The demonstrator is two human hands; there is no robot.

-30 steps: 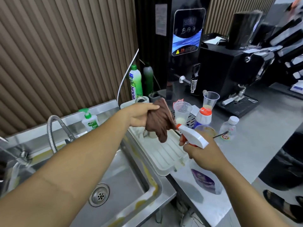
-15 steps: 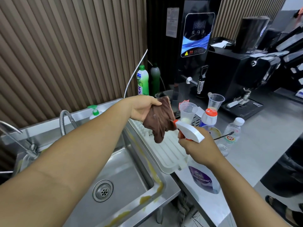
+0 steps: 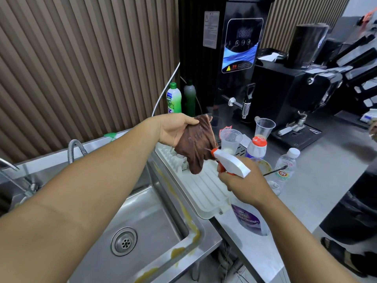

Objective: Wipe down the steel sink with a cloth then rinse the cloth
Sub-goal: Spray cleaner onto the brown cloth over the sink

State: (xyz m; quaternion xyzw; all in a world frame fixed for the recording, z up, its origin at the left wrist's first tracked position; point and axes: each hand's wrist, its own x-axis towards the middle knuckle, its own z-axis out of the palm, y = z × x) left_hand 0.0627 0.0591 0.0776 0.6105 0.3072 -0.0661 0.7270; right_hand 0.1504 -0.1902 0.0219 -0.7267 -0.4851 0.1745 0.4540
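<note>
Shift: barely any! Both hands hold the pose of a second ago, while the soap bottle (image 3: 110,135) at the back of the sink (image 3: 146,217) slips behind the arm (image 3: 91,190), only its green top showing now.
Left hand (image 3: 173,129): up at centre frame, thumb and fingers pinching the top of the cloth (image 3: 195,144).
Cloth: brown, bunched, hanging from that grip over the upper end of the rack (image 3: 204,190), up in the air and right of the sink basin.
Right hand (image 3: 242,180): just below and right of the cloth, curled round the neck of the sprayer (image 3: 232,162), fingers at the orange trigger.
Sprayer: white head, orange nozzle right at the cloth's lower right edge; clear bottle with a purple label hangs under the wrist.
Sink: steel, lower left, drain (image 3: 123,241) in view, yellow smears along its right rim and front corner.
Rack: white, ribbed, lying just beside the sink's right rim.
Counter (image 3: 326,170): two clear cups (image 3: 231,139), a red-capped bottle (image 3: 256,149) and a small water bottle (image 3: 285,166) right of the cloth; green bottle (image 3: 174,99) against the wall (image 3: 81,58), top centre.
</note>
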